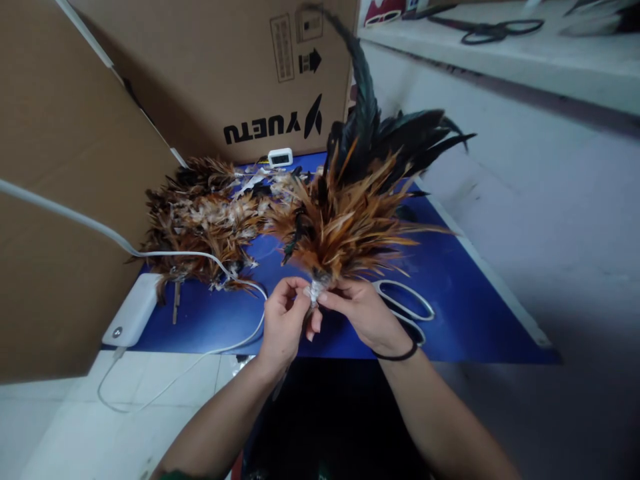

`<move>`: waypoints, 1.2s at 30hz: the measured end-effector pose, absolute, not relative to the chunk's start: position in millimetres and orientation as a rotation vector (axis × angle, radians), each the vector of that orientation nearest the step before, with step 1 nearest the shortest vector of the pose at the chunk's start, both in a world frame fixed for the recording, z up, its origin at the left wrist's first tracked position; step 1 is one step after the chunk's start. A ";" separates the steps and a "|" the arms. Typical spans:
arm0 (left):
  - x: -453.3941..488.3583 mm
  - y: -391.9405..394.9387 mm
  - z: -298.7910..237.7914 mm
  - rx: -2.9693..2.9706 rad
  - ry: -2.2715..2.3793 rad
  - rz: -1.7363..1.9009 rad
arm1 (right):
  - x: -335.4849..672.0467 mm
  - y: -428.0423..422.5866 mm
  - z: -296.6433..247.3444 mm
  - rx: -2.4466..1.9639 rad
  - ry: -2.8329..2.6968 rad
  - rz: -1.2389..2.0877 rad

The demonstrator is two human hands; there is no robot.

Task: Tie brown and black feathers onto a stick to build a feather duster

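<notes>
A bunch of feathers (350, 220), orange-brown below with long black plumes on top, stands upright between my hands. White wrapping shows around its bound base. My left hand (287, 317) pinches at the left side of that base, fingers closed. From the right, my right hand (357, 310) grips the same base with thumb and fingers; a dark band circles its wrist. White-handled scissors (407, 303) lie just right of my right hand, their blades hidden. A heap of loose brown feathers (205, 220) lies to the left on the blue table (215, 320).
A white power bank (133, 310) with a white cable (245, 343) sits at the table's left edge. A small white digital display (281, 157) stands at the back. Cardboard (200, 67) walls the back and left. Dark scissors (493, 30) rest on a shelf (565, 60) at upper right.
</notes>
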State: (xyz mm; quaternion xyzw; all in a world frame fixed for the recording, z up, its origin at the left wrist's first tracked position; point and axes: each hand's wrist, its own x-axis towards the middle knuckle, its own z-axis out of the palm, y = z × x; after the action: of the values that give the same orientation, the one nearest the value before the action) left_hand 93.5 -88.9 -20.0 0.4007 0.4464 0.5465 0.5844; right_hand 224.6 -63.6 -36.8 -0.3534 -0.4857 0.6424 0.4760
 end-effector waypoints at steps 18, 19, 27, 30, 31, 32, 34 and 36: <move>91.9 -89.8 -26.8 1.025 1.119 1.329 | 216.0 -69.1 -38.8 -0.909 -1.192 1.539; 91.9 -89.9 -26.8 1.031 1.123 1.330 | 215.4 -70.0 -39.0 -0.901 -1.182 1.559; 92.3 -92.8 -28.2 1.059 1.173 1.353 | 213.1 -77.1 -37.0 -0.847 -1.072 1.560; 92.6 -93.9 -28.2 1.024 1.154 1.340 | 212.9 -77.5 -36.0 -0.823 -1.085 1.551; 92.6 -94.2 -28.1 1.005 1.139 1.340 | 212.9 -77.5 -35.5 -0.822 -1.088 1.547; 92.6 -94.4 -28.0 0.985 1.119 1.341 | 213.0 -77.5 -35.2 -0.823 -1.090 1.545; 92.3 -94.7 -28.0 0.945 1.066 1.348 | 213.3 -77.7 -35.0 -0.827 -1.095 1.539; 92.1 -94.8 -28.3 0.915 1.017 1.356 | 214.1 -78.0 -35.6 -0.835 -1.105 1.519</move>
State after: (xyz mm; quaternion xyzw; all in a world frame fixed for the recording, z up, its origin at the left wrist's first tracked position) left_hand 92.1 -94.8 -28.3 0.3901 0.4336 0.5779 0.5708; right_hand 214.1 -78.0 -35.6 -0.3477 -0.4601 0.6328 0.5167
